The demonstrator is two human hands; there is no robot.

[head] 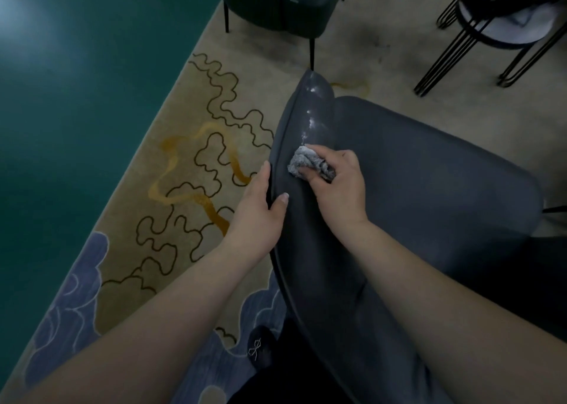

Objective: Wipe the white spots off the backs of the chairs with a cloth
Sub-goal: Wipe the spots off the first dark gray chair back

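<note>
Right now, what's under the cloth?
The cloth, gripped by the right hand, presses on the chair back. White spots show beyond it; any beneath are covered.

Floor: a glossy dark green surface point(76, 102) lay on the left, catching a pale glare at the top left corner.
Rug: a beige carpet point(190, 194) carried dark squiggly outlines, orange streaks and blue-grey cloud shapes.
Furniture: a black wire-legged stool point(478, 35) stood at the top right.
</note>
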